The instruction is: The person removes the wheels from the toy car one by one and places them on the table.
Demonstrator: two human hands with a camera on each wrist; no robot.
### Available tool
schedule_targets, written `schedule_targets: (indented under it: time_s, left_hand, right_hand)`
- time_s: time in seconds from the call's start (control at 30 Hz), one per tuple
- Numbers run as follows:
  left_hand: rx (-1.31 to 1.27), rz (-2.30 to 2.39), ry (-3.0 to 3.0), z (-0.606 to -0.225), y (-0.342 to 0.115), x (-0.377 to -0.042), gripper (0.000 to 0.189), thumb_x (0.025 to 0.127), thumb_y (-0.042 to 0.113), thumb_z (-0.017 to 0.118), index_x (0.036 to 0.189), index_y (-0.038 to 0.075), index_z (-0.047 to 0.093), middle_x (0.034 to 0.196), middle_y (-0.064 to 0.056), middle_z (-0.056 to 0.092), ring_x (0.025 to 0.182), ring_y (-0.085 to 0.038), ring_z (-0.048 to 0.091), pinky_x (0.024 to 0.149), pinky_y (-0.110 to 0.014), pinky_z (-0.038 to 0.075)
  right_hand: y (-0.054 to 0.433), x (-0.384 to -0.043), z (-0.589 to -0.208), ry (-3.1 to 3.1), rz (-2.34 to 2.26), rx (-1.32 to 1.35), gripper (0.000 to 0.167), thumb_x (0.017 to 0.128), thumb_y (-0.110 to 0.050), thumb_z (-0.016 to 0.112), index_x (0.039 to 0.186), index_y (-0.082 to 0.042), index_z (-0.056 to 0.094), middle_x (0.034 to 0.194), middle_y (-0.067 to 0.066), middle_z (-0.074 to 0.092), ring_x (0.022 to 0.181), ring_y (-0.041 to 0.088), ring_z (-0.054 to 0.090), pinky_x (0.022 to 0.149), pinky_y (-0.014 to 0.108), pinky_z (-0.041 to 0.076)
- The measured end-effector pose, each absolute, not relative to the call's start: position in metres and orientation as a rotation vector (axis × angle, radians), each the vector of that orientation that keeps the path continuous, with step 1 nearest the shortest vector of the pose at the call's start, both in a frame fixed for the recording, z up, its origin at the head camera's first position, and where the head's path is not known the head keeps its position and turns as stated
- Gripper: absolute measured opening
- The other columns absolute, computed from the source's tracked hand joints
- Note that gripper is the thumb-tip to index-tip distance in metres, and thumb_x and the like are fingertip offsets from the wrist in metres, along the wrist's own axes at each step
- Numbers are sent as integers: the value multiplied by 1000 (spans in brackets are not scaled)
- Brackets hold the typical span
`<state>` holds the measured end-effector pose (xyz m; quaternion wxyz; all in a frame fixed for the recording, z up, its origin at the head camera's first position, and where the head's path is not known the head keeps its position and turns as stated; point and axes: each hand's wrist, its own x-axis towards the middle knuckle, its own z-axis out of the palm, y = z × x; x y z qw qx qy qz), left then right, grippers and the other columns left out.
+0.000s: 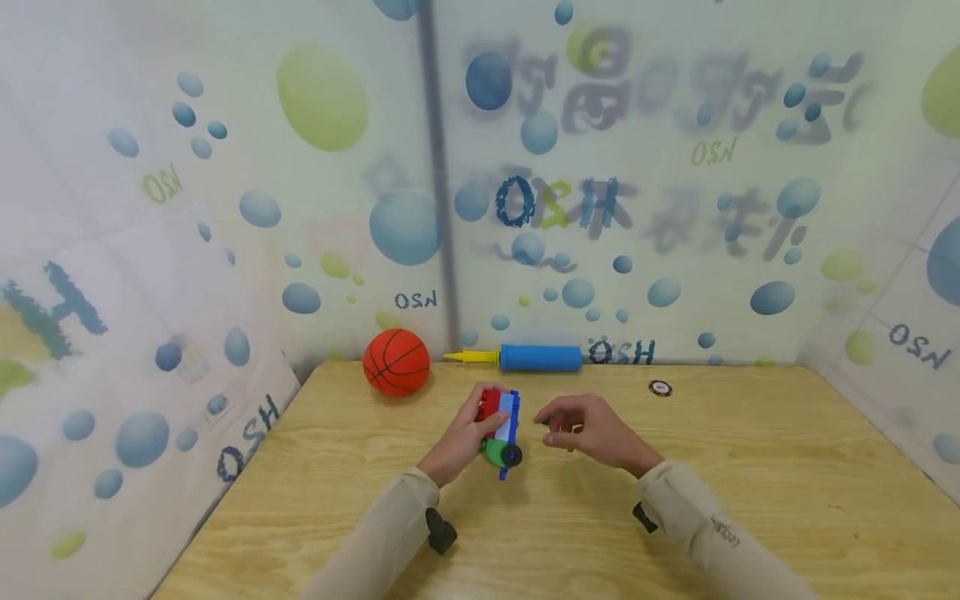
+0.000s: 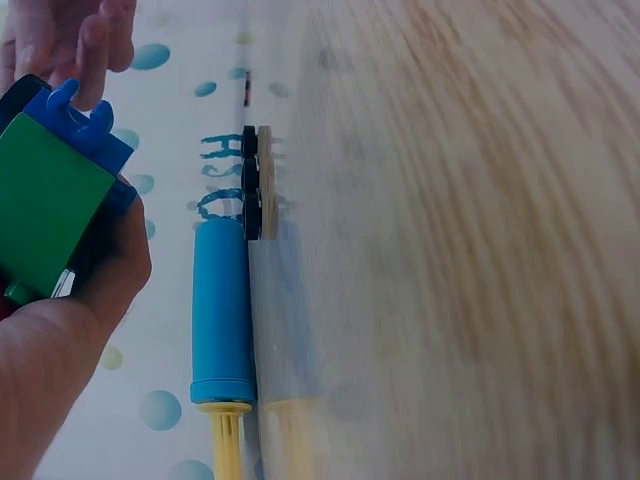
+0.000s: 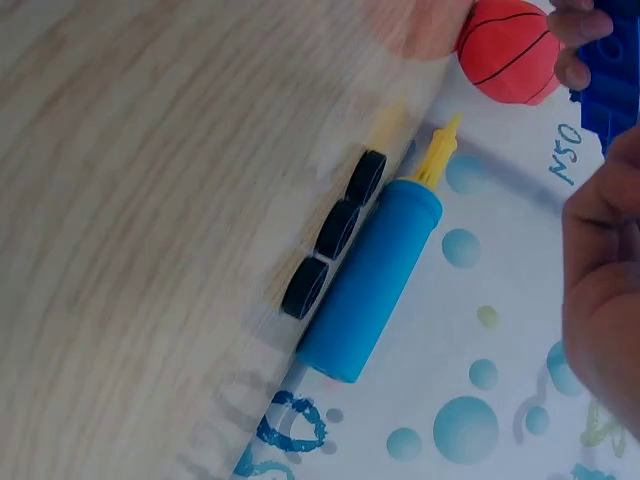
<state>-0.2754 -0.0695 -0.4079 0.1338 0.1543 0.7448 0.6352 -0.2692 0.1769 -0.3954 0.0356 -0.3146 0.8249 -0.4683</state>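
Note:
A toy vehicle of coloured blocks, red, light blue, green and blue, is held in my left hand, thumb across its side. A black wheel shows at its near end. In the left wrist view, its green face and a blue hooked piece are visible. My right hand hovers to the right, apart from the toy, its fingers loosely bent; a small dark spot shows by the index fingertip, too small to identify. In the right wrist view the right hand's fingertips are mostly hidden.
A red basketball and a blue pump with a yellow nozzle lie along the table's back edge. A round black-and-white chip lies to the right. Three black wheels stand before the pump in the wrist views. Patterned walls surround the wooden table.

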Motion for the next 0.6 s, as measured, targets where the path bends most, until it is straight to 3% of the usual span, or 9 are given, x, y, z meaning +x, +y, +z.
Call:
schedule_targets:
  time_s: [0.43,0.6]
  left_hand:
    - [459,1869,2060,-409,-63,-275,42,106,28,48,146,25,34,148,-17,35,126,-32,47,91,-31,54]
    - [479,1885,2071,-409,-62,-274,41,106,29,48,145,26,35,147,-17,37,124,-31,47,89,-30,54]
  right_hand:
    - [162,-262,-405,2384,-1505,-1033,26,92,-14,72,117,-7,72,93,15,71,69,13,67,66,41,61]
    - [158,-262,-412,2383,-1459,-1055,27,92,-17,73,118,-9,72,95,14,73,70,16,69,63,33,59]
